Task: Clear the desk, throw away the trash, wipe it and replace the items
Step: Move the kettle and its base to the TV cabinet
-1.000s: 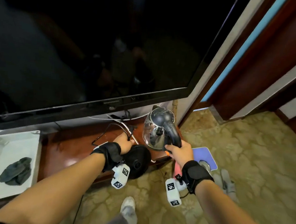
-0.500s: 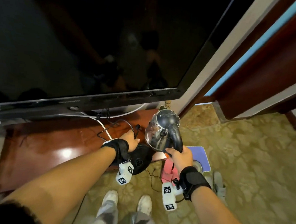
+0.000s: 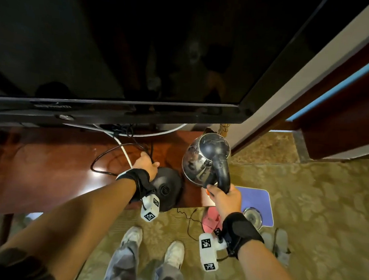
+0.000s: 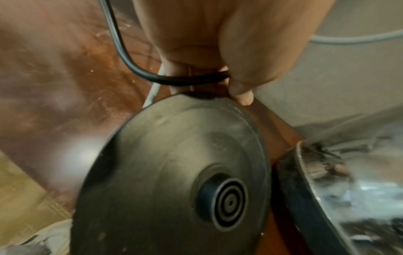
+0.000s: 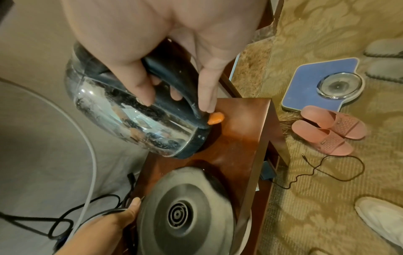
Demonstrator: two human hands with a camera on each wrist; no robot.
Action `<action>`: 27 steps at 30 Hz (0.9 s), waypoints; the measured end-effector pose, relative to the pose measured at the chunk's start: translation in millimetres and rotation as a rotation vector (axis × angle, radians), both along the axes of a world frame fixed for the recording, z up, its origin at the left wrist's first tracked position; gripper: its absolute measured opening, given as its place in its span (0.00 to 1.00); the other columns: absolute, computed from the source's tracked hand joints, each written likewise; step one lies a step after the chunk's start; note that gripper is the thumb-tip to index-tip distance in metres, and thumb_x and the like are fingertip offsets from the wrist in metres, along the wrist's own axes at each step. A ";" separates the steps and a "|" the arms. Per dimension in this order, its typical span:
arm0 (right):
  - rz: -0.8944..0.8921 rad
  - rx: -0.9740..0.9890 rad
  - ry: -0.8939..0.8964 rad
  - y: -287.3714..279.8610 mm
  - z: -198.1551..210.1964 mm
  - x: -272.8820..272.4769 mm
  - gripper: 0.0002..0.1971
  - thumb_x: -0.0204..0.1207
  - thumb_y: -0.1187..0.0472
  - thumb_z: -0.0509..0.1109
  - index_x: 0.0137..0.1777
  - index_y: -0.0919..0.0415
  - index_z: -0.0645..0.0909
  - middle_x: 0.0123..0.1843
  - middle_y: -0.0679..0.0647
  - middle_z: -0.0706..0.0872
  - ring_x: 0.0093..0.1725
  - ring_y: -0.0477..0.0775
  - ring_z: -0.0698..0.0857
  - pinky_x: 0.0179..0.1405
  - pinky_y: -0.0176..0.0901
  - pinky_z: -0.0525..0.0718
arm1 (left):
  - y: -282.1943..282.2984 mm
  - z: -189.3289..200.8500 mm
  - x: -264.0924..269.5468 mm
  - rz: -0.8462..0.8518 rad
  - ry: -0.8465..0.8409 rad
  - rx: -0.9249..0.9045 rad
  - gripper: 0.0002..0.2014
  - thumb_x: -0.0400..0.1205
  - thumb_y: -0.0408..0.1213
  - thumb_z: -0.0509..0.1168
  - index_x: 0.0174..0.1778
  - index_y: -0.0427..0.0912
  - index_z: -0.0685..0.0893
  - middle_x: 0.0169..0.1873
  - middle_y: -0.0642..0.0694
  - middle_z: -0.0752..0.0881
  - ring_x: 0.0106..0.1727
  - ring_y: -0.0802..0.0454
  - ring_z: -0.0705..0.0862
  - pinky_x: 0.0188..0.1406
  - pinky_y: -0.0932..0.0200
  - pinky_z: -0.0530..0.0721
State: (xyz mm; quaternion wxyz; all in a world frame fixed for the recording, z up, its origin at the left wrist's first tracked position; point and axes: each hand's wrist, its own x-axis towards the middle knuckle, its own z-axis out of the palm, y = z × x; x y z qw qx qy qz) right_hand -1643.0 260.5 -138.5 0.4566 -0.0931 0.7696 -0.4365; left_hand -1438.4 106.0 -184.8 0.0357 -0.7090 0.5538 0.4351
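Observation:
A shiny steel kettle with a black handle hangs tilted just above the right end of the dark red wooden desk. My right hand grips that handle. The round black kettle base is held tilted over the desk's front edge, left of the kettle. My left hand grips the base's far rim together with its black cord.
A large dark television hangs over the desk's back. Black and white cables lie loose on the desk. On the patterned carpet to the right lie a blue bathroom scale, pink slippers and a thin black wire. My shoes stand below.
The view has swung right, so the white tray at the far left has left the frame. Both hands keep their grips; the kettle and base sit slightly farther right over the desk end.

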 end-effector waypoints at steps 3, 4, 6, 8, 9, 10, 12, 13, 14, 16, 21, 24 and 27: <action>0.002 -0.012 0.013 -3.9 -10.2 1.7 0.09 0.68 0.67 0.80 0.46 0.55 0.88 0.42 0.55 0.93 0.50 0.59 0.90 0.63 0.59 0.85 | -6.7 -15.7 9.1 0.064 0.003 -0.014 0.25 0.85 0.43 0.65 0.70 0.30 0.66 0.61 0.30 0.83 0.64 0.32 0.82 0.59 0.46 0.79; 0.005 -0.018 0.021 -4.9 -12.3 2.9 0.09 0.69 0.67 0.80 0.46 0.54 0.88 0.42 0.55 0.93 0.50 0.58 0.90 0.62 0.57 0.85 | -8.6 -21.0 11.3 0.078 0.010 -0.028 0.25 0.85 0.43 0.66 0.69 0.30 0.68 0.60 0.31 0.84 0.63 0.32 0.82 0.58 0.46 0.79; 0.012 -0.030 0.040 -7.9 -14.9 5.1 0.08 0.70 0.67 0.80 0.44 0.54 0.87 0.40 0.54 0.91 0.48 0.57 0.89 0.59 0.56 0.85 | -10.7 -31.9 13.2 0.107 0.035 -0.065 0.23 0.84 0.43 0.67 0.67 0.32 0.71 0.59 0.32 0.85 0.63 0.32 0.83 0.59 0.47 0.80; 0.005 -0.032 0.055 -12.5 -17.6 7.0 0.08 0.70 0.67 0.80 0.43 0.55 0.87 0.36 0.52 0.90 0.44 0.56 0.87 0.55 0.54 0.85 | -12.3 -37.5 11.8 0.146 0.059 -0.093 0.20 0.84 0.43 0.68 0.65 0.33 0.75 0.59 0.32 0.85 0.63 0.33 0.83 0.60 0.47 0.79; 0.001 -0.029 0.056 -14.9 -18.8 7.7 0.08 0.70 0.67 0.80 0.43 0.54 0.87 0.35 0.51 0.89 0.42 0.55 0.86 0.54 0.53 0.85 | -13.3 -38.8 10.3 0.164 0.058 -0.102 0.19 0.84 0.44 0.68 0.64 0.33 0.76 0.59 0.33 0.85 0.62 0.33 0.83 0.60 0.48 0.79; -0.007 -0.028 0.055 -16.7 -19.9 7.9 0.08 0.70 0.67 0.81 0.43 0.54 0.87 0.35 0.50 0.89 0.41 0.53 0.86 0.53 0.52 0.84 | -14.6 -40.4 8.8 0.173 0.048 -0.107 0.19 0.84 0.44 0.67 0.63 0.32 0.78 0.58 0.33 0.85 0.62 0.33 0.83 0.58 0.49 0.79; -0.022 -0.025 0.053 -18.7 -22.4 7.2 0.08 0.71 0.66 0.80 0.44 0.54 0.87 0.36 0.49 0.89 0.40 0.50 0.86 0.52 0.49 0.84 | -17.7 -42.7 5.9 0.169 0.010 -0.114 0.20 0.85 0.47 0.66 0.62 0.32 0.80 0.58 0.32 0.86 0.62 0.33 0.83 0.58 0.50 0.78; -0.025 -0.024 0.053 -18.8 -23.4 6.6 0.08 0.71 0.66 0.80 0.45 0.54 0.87 0.37 0.49 0.90 0.41 0.48 0.86 0.52 0.47 0.83 | -19.7 -43.5 5.2 0.169 -0.003 -0.111 0.22 0.85 0.49 0.65 0.64 0.32 0.81 0.60 0.32 0.86 0.63 0.33 0.82 0.59 0.50 0.78; -0.027 -0.021 0.052 -18.4 -24.2 6.1 0.08 0.71 0.66 0.80 0.47 0.55 0.87 0.39 0.49 0.90 0.42 0.46 0.85 0.52 0.46 0.81 | -21.2 -45.4 5.0 0.181 -0.009 -0.105 0.23 0.85 0.50 0.64 0.66 0.33 0.81 0.62 0.33 0.85 0.65 0.33 0.81 0.61 0.50 0.78; -0.034 -0.016 0.049 -18.2 -25.8 5.8 0.09 0.72 0.64 0.80 0.51 0.57 0.88 0.41 0.50 0.90 0.44 0.44 0.85 0.52 0.45 0.79 | -24.0 -48.5 7.0 0.224 -0.012 -0.091 0.24 0.84 0.52 0.64 0.68 0.35 0.81 0.64 0.34 0.84 0.67 0.34 0.80 0.63 0.50 0.77; -0.033 0.022 0.089 -19.3 -33.3 5.2 0.11 0.72 0.61 0.81 0.53 0.58 0.87 0.42 0.49 0.90 0.44 0.42 0.85 0.51 0.43 0.79 | -27.4 -48.9 17.7 0.270 0.014 -0.084 0.21 0.84 0.53 0.64 0.54 0.36 0.85 0.54 0.34 0.87 0.59 0.34 0.84 0.56 0.51 0.78; -0.041 0.040 0.128 -21.1 -37.9 6.3 0.12 0.71 0.62 0.81 0.54 0.58 0.87 0.43 0.52 0.90 0.46 0.49 0.87 0.51 0.43 0.78 | -32.2 -54.2 21.4 0.271 0.033 -0.082 0.22 0.83 0.56 0.64 0.49 0.37 0.85 0.48 0.37 0.89 0.52 0.36 0.88 0.54 0.52 0.83; -0.050 0.048 0.152 -29.2 -39.2 4.8 0.11 0.71 0.60 0.81 0.52 0.58 0.88 0.42 0.53 0.91 0.47 0.55 0.88 0.49 0.43 0.78 | -38.8 -66.4 24.7 0.306 0.050 -0.051 0.21 0.80 0.57 0.66 0.39 0.40 0.83 0.41 0.38 0.90 0.43 0.37 0.90 0.51 0.45 0.89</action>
